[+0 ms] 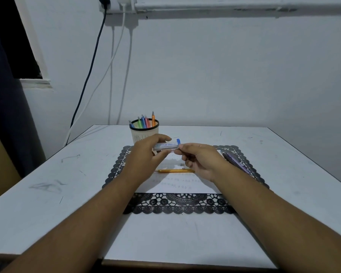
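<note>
A small clear lead case (166, 146) with a blue cap is held above the table. My left hand (146, 154) grips its left part between thumb and fingers. My right hand (200, 160) pinches its right end near the blue cap, other fingers curled. Below them an orange mechanical pencil (175, 171) lies flat on a white sheet of paper (177, 184). The sheet rests on a black lace mat (177, 203).
A cream pen cup (141, 134) with several coloured pencils stands at the back of the white table (47, 184). A purple pencil (236, 161) lies on the mat's right side. Cables (98, 56) hang down the wall at the back left.
</note>
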The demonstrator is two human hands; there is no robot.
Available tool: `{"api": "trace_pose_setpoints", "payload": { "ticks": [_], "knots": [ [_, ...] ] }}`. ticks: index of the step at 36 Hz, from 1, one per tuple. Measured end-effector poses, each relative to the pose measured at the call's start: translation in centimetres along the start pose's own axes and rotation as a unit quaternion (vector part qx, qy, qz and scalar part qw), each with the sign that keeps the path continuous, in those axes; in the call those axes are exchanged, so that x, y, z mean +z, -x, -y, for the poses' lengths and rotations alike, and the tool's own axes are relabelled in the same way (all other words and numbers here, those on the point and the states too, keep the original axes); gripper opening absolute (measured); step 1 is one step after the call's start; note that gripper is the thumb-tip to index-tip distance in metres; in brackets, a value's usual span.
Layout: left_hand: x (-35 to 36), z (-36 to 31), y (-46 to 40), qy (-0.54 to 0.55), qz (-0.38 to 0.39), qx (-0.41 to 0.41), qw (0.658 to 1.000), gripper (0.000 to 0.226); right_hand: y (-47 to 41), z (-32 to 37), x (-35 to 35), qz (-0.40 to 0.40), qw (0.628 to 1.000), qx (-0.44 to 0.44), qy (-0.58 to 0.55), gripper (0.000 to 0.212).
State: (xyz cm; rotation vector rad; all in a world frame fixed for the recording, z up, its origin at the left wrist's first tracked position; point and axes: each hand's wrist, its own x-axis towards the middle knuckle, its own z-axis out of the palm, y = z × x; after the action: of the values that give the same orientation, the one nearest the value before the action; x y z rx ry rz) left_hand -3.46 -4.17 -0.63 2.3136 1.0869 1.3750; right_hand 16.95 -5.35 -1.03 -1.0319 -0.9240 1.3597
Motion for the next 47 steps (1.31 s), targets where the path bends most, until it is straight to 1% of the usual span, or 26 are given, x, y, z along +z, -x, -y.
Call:
{"api": "trace_pose_setpoints", "payload": {
  "ticks": [4, 12, 26, 28, 32, 36, 39, 43, 45, 47],
  "knots": [
    [-0.1, -0.3, 0.0, 0.076, 0.005, -0.023, 0.997, 0.015, -0.2, -0.2, 0.5, -0.014, 0.999, 0.028, -0.037, 0.005],
    [0.0, 0.0, 0.0, 0.121, 0.017, -0.042, 0.992, 0.015, -0.2, -0.4, 0.7, 0.0, 0.996, 0.063, -0.071, 0.009],
    [0.0, 0.1, 0.0, 0.129, 0.015, -0.036, 0.991, 0.014, -0.1, -0.3, 0.8, -0.005, 0.992, 0.076, -0.099, 0.005],
    [0.0, 0.4, -0.1, 0.111, 0.005, -0.033, 0.993, 0.015, -0.1, -0.3, 0.8, -0.011, 0.994, 0.066, -0.089, 0.006],
    [0.0, 0.8, -0.1, 0.058, -0.003, -0.02, 0.998, 0.018, 0.0, -0.1, 0.5, -0.019, 0.998, 0.014, -0.056, 0.007],
    [-0.1, 0.9, -0.3, -0.009, 0.002, 0.004, 1.0, 0.01, 0.2, 0.3, 0.4, -0.021, 0.999, -0.025, -0.033, 0.006],
    [-0.2, 0.8, -0.3, -0.076, 0.002, 0.02, 0.997, 0.016, 0.6, 0.7, 0.4, -0.03, 0.998, -0.055, 0.003, 0.007],
    [0.1, 0.8, -0.3, -0.124, 0.019, 0.027, 0.992, 0.021, 1.0, 1.0, 0.4, -0.05, 0.992, -0.097, 0.065, 0.004],
    [0.2, 0.9, -0.2, -0.13, 0.039, 0.008, 0.991, 0.026, 1.2, 1.1, 0.4, -0.055, 0.987, -0.116, 0.091, 0.001],
    [0.4, 1.2, -0.1, -0.077, 0.075, -0.029, 0.994, 0.029, 1.3, 1.1, 0.5, -0.06, 0.983, -0.135, 0.106, 0.004]
  ]
}}
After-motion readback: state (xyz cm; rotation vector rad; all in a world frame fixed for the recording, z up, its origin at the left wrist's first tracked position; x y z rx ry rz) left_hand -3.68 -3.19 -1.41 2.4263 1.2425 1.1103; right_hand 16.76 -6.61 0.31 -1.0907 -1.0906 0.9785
